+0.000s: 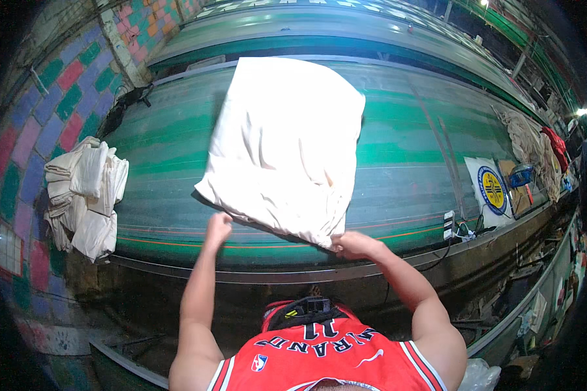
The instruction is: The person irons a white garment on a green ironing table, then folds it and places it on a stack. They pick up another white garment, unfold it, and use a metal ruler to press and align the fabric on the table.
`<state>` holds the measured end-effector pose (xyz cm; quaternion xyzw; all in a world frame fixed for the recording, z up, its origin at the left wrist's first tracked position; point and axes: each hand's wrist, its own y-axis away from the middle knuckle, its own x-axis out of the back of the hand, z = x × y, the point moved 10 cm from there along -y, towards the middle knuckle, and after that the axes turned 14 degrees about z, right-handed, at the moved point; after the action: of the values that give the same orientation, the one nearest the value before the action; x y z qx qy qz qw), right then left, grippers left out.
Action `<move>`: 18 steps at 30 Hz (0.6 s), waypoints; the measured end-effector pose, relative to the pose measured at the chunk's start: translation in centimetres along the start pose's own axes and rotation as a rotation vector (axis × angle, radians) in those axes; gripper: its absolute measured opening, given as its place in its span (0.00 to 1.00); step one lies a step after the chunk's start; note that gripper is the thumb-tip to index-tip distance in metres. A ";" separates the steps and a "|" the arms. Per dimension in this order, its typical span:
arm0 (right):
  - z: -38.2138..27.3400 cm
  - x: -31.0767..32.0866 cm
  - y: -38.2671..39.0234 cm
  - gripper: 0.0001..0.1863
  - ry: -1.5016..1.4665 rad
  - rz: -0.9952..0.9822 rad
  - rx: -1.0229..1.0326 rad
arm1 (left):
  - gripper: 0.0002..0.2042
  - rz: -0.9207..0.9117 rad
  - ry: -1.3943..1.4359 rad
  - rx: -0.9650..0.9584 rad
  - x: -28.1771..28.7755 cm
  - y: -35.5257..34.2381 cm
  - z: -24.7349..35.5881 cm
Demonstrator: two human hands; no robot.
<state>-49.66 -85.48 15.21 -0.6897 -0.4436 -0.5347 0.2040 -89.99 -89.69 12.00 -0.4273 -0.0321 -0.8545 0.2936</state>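
A large white cloth point(287, 143) lies spread over the long green table point(163, 150), with soft folds down its middle and a bunched near edge. At its near right corner my right hand point(353, 245) is closed on the gathered fabric. My left hand point(220, 226) is a closed fist right by the cloth's near left edge. Whether fabric is pinched in that fist is hard to make out. Both forearms reach forward over the table's near rim.
Folded off-white cloths point(88, 189) are piled at the table's left end. On the right are a sheet with a round blue and yellow emblem point(491, 190), a power strip point(449, 225) with cords, a blue object point(521, 174) and crumpled cloth point(528, 140). More long tables stand beyond.
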 end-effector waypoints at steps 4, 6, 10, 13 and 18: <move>3.4 1.5 -0.8 0.14 -0.144 0.503 -0.257 | 0.11 -0.202 0.267 0.281 -7.9 5.1 -0.7; 5.8 1.4 -0.7 0.20 -0.127 0.552 -0.483 | 0.19 -0.393 0.473 0.467 -11.1 7.8 1.1; 7.6 0.6 -1.5 0.36 -0.216 0.630 -0.660 | 0.16 -0.499 0.835 0.775 -15.2 10.5 6.2; 7.1 -1.4 -2.7 0.31 -0.445 0.637 -0.656 | 0.16 -0.509 1.223 0.915 -17.7 11.4 9.4; 2.7 -3.9 -5.4 0.24 -1.933 0.555 -0.504 | 0.25 -0.489 1.778 1.054 -18.8 11.8 11.8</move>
<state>-52.77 -82.16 9.62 -0.9250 -0.1190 0.2356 -0.2733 -66.72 -86.92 3.09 0.5503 -0.2573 -0.7737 0.1800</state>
